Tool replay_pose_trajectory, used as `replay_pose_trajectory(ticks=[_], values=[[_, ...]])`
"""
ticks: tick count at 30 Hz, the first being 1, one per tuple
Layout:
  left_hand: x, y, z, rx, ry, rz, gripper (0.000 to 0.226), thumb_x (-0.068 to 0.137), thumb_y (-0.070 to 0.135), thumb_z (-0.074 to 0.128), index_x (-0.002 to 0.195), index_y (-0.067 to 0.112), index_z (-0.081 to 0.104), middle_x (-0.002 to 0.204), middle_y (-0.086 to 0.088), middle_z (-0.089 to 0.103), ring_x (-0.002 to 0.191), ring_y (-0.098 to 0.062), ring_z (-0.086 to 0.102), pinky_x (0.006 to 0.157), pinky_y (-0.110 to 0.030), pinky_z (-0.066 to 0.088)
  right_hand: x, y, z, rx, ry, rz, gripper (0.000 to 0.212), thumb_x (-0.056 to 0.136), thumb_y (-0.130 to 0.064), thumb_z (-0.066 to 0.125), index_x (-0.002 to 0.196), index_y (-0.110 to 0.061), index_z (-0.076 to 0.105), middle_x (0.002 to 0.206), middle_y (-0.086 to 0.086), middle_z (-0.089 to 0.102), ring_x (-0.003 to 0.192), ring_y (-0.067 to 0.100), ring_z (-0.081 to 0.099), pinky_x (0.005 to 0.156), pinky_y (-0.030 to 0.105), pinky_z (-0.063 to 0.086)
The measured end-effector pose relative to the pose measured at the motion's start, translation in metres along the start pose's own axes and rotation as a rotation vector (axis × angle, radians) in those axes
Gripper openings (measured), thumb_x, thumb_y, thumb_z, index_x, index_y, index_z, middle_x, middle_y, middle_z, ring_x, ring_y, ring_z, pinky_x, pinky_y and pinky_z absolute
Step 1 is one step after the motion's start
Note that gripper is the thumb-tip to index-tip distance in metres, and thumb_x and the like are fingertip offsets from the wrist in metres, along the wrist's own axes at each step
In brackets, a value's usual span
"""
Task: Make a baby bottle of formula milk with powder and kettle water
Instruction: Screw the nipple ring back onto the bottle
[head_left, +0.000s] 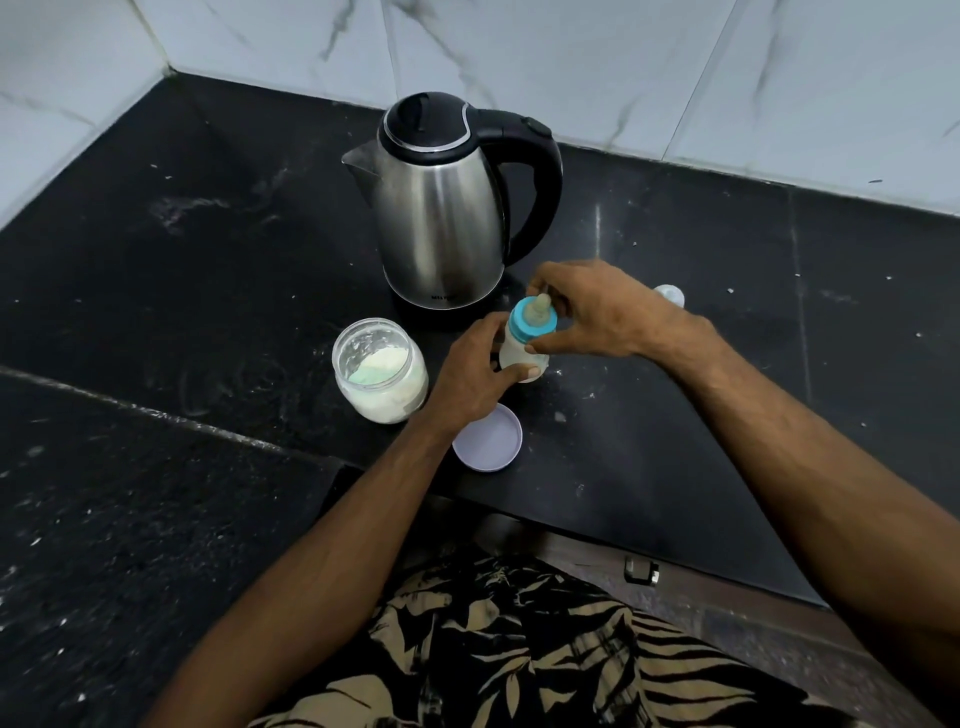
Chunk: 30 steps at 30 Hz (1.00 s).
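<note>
A small baby bottle (514, 359) with milky content stands on the black counter (208, 260) in front of the steel kettle (441, 208). My left hand (470, 379) grips the bottle's body. My right hand (592, 312) pinches the blue teat ring (524, 325) on top, fingers curled round it. The teat (540, 306) points up. To the left stands an open glass jar of white powder (379, 370). Its pale lid (488, 439) lies flat on the counter just below my left wrist.
A clear bottle cap (670, 296) sits behind my right wrist. White marble wall tiles (571, 62) close the back. The counter's front edge (571, 525) runs diagonally near my body. Powder specks dot the surface.
</note>
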<state>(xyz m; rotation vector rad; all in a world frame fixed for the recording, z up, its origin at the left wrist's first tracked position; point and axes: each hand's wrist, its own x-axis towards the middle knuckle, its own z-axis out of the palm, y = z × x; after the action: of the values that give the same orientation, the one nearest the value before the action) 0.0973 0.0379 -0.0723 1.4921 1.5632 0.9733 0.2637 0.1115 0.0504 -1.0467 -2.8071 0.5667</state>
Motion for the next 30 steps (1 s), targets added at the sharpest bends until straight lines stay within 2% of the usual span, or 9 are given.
replay_pose_trajectory(ticks=[7,12,14,17,20,22,25,27,30], values=[[-0.002,0.001,-0.001,-0.001,-0.017,-0.024,0.073,0.07,0.055,0.074,0.132,0.026,0.05,0.13,0.001,0.062,0.12,-0.018,0.061,0.099,-0.047,0.054,0.002,-0.002,-0.002,-0.045,-0.016,-0.012,0.039,0.078,-0.04,0.079,0.101,-0.019,0.056,0.082,-0.015,0.05,0.068,0.004,0.048,0.06,0.012,0.031],[-0.001,0.002,-0.001,0.029,-0.028,-0.03,0.07,0.074,0.048,0.076,0.135,0.024,0.049,0.132,-0.001,0.061,0.122,-0.02,0.059,0.101,-0.049,0.052,0.003,-0.005,-0.004,-0.066,-0.032,0.02,0.048,0.077,-0.047,0.077,0.108,-0.016,0.059,0.09,-0.01,0.057,0.077,0.01,0.054,0.067,0.023,0.043],[0.0,0.001,-0.001,0.031,-0.031,-0.032,0.068,0.077,0.041,0.078,0.135,0.022,0.049,0.132,-0.002,0.06,0.122,-0.021,0.059,0.101,-0.05,0.052,0.004,-0.006,-0.003,-0.103,-0.024,0.051,0.054,0.074,-0.056,0.075,0.106,-0.015,0.06,0.09,-0.006,0.063,0.076,0.013,0.058,0.068,0.03,0.051],[-0.001,0.002,-0.001,0.033,-0.029,-0.025,0.071,0.072,0.05,0.074,0.134,0.024,0.05,0.13,0.0,0.061,0.121,-0.019,0.059,0.1,-0.048,0.052,0.005,-0.006,-0.003,-0.198,0.013,0.088,0.071,0.066,-0.075,0.068,0.102,-0.014,0.06,0.088,-0.001,0.063,0.075,0.017,0.059,0.067,0.035,0.053],[-0.002,0.003,-0.002,0.036,-0.025,-0.019,0.07,0.073,0.051,0.073,0.134,0.026,0.049,0.13,0.002,0.061,0.122,-0.018,0.059,0.1,-0.048,0.052,-0.001,-0.005,-0.006,-0.096,-0.021,0.104,0.093,0.062,-0.078,0.067,0.132,-0.02,0.047,0.108,-0.002,0.052,0.089,0.015,0.055,0.078,0.032,0.05],[-0.001,0.003,-0.002,0.039,-0.03,-0.025,0.067,0.077,0.041,0.078,0.136,0.024,0.049,0.133,0.001,0.06,0.123,-0.019,0.059,0.101,-0.049,0.052,-0.003,-0.003,-0.012,0.017,-0.1,0.081,0.091,0.071,-0.065,0.072,0.145,-0.025,0.036,0.113,-0.004,0.046,0.095,0.01,0.051,0.084,0.027,0.045],[0.0,0.001,-0.001,0.052,-0.03,-0.012,0.062,0.081,0.03,0.08,0.135,0.022,0.05,0.132,-0.001,0.06,0.12,-0.019,0.06,0.1,-0.048,0.053,-0.002,-0.001,-0.014,0.022,-0.149,0.017,0.058,0.082,-0.04,0.074,0.132,-0.021,0.052,0.103,-0.011,0.046,0.085,0.001,0.045,0.078,0.014,0.035],[0.0,0.001,-0.002,0.055,-0.032,-0.011,0.062,0.081,0.03,0.08,0.135,0.021,0.05,0.132,-0.001,0.061,0.12,-0.019,0.059,0.101,-0.048,0.052,-0.001,-0.001,-0.009,0.017,-0.09,0.015,0.046,0.08,-0.042,0.077,0.115,-0.019,0.059,0.09,-0.016,0.045,0.077,-0.002,0.046,0.067,0.01,0.032],[0.0,0.002,-0.003,0.063,-0.033,-0.008,0.062,0.079,0.033,0.079,0.134,0.023,0.051,0.129,0.0,0.062,0.119,-0.018,0.06,0.099,-0.048,0.053,0.001,-0.001,0.0,-0.072,0.0,0.071,0.05,0.073,-0.058,0.076,0.096,-0.019,0.055,0.081,-0.012,0.05,0.07,0.006,0.048,0.058,0.017,0.033]])
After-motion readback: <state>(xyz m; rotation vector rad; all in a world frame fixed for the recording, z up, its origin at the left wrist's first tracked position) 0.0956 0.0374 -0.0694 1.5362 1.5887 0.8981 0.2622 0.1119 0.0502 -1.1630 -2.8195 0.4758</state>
